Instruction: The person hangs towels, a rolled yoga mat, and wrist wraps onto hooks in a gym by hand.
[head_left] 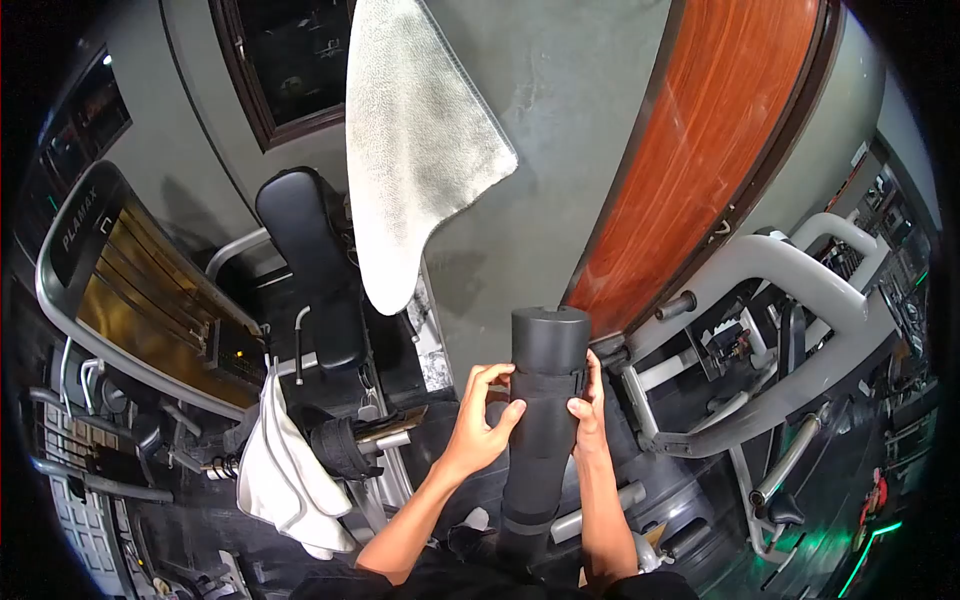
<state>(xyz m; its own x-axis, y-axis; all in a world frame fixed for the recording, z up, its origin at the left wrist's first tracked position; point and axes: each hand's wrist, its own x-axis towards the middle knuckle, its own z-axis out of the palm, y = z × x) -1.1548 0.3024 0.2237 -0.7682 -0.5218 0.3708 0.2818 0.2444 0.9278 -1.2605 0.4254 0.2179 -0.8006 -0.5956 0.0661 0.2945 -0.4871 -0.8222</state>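
Observation:
In front of me a thick black padded cylinder (549,345) stands upright, with a dark strap-like band (545,385) around it. My left hand (485,410) holds its left side, thumb on the near face and fingers bent along the edge. On the opposite side my right hand (590,410) grips it at about the same height, thumb pressed on the near face. Below the hands the dark column (532,490) continues toward my body. Above and to the left hangs a white towel (420,140); what holds it up is out of view.
At left stands a weight machine (75,240) marked PLAMAX, beside a black padded bench (315,265). A second white towel (285,465) drapes over equipment. A grey-framed machine (760,270) is at right, near a reddish wood panel (715,120). A grey wall (560,130) lies ahead.

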